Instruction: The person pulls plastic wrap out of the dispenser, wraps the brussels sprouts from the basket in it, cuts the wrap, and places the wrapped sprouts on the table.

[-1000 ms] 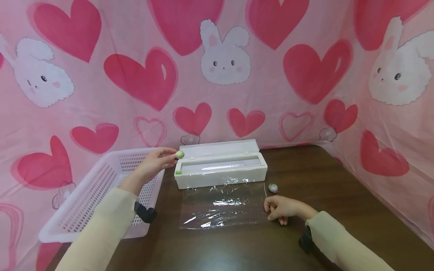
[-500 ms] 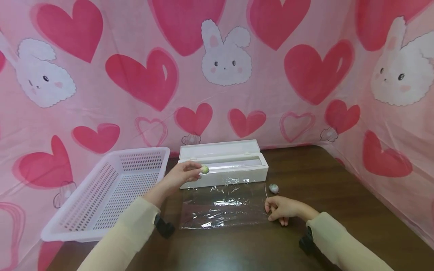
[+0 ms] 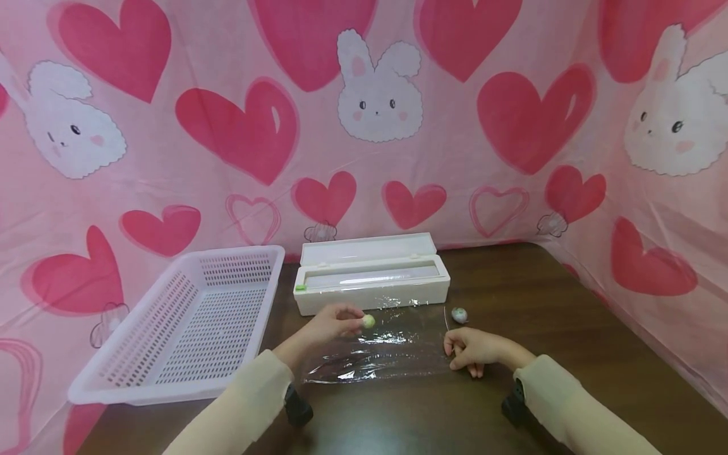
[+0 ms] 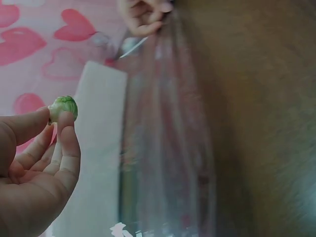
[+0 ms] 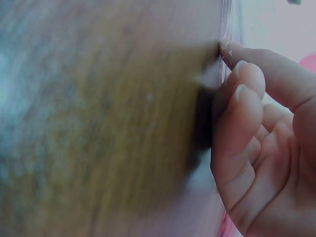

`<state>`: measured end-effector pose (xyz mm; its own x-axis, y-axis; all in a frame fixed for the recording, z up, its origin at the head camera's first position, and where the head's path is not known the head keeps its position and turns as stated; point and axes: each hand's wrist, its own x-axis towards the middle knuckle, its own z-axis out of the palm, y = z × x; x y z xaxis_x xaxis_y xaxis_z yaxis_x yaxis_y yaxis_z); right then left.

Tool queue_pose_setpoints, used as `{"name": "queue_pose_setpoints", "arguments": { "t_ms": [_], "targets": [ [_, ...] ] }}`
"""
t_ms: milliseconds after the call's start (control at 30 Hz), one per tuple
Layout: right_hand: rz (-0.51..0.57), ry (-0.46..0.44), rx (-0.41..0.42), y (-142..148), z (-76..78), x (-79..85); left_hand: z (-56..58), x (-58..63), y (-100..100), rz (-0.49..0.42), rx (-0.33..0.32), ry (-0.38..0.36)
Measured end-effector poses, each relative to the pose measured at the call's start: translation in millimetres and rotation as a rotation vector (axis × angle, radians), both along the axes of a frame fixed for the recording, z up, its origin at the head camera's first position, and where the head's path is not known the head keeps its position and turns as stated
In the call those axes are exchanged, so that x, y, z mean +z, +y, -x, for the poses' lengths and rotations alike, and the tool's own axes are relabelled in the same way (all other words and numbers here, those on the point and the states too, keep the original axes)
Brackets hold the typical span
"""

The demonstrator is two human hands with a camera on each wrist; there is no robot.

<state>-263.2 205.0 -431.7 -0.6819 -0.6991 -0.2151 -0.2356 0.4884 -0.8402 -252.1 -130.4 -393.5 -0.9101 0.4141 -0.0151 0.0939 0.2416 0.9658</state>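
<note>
Between thumb and fingers my left hand (image 3: 335,323) pinches a small Brussels sprout (image 3: 368,321), green and pale, over the stretched plastic wrap (image 3: 392,366). The left wrist view shows this sprout (image 4: 64,107) close up, its cut end towards the thumb. Clear, shiny and creased, the wrap runs from the white dispenser box (image 3: 372,296) towards the front of the table. At the wrap's right edge, my right hand (image 3: 474,351) holds the film with curled fingers; the fingertip (image 5: 228,52) has film against it. A thin white strip stands beside those fingers.
A small whitish-green ball (image 3: 459,315), seemingly wrapped, lies right of the box. On the left stands a white perforated plastic basket (image 3: 267,309). The box's lid (image 3: 366,248) is raised at the back. A pink heart-print curtain (image 3: 375,164) borders the dark wooden table (image 3: 364,420).
My left hand has carried the Brussels sprout from the box's left end rightwards and towards me, over the plastic wrap. The right hand has stayed at the wrap's edge.
</note>
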Motion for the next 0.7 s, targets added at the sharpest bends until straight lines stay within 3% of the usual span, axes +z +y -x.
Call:
{"name": "queue_pose_setpoints", "arguments": {
  "t_ms": [233,700],
  "targets": [
    [0.003,0.008,0.009,1,0.5,-0.9,-5.8,-19.2,14,-0.004,0.009,-0.065],
    [0.012,0.011,0.010,0,-1.0,0.5,-11.7,-39.9,30,0.011,0.017,0.042]
  ]
}}
